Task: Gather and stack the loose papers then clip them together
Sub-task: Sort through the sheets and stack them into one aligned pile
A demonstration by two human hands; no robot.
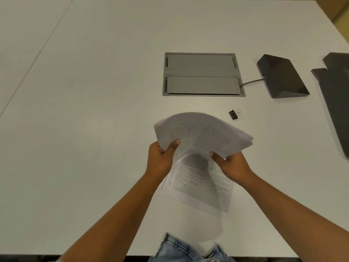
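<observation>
A curved stack of printed papers (202,132) is held above the white table (94,91). My left hand (160,157) grips its left near corner, thumb on top. My right hand (233,167) holds its right near edge from below. Under the stack, more printed sheets (200,186) lie flat on the table, slightly askew to one another. A black binder clip (234,114) with silver handles lies on the table beyond the stack, to the right, apart from both hands.
A grey cable hatch (203,73) is set into the table behind the papers. A black wedge-shaped device (282,76) with a cable sits to its right. A dark object (338,95) lies at the right edge. The table's near edge runs below my arms.
</observation>
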